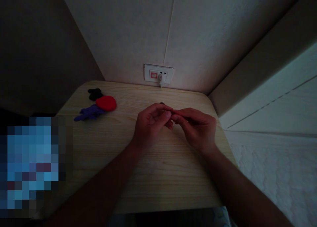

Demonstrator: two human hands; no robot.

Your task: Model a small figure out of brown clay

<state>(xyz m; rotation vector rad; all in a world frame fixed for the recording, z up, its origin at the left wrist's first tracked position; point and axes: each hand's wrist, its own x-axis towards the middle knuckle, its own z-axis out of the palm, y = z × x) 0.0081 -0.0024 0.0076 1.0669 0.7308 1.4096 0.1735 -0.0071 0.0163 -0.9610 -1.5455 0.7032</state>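
Note:
Over the middle of the wooden tabletop, my left hand [153, 123] and my right hand [198, 126] meet at the fingertips. Both are closed in a pinch, thumbs against fingers. Whatever they pinch is too small and dim to name. A small dark bit [162, 103] shows just behind the left fingers; I cannot tell whether it is held or lies on the table. Off to the left lie a flat round red piece [106, 103], a lumpy purple piece [89, 113] and a black lump [95, 94], all looking like modelling clay. The red piece touches the other two.
The light wood tabletop [153, 174] has rounded back corners and stands against a pale wall. On that wall is a socket plate [148, 76] with a plug [161, 79] in it. White quilted bedding [277, 174] lies at the right; a pixelated patch covers the lower left.

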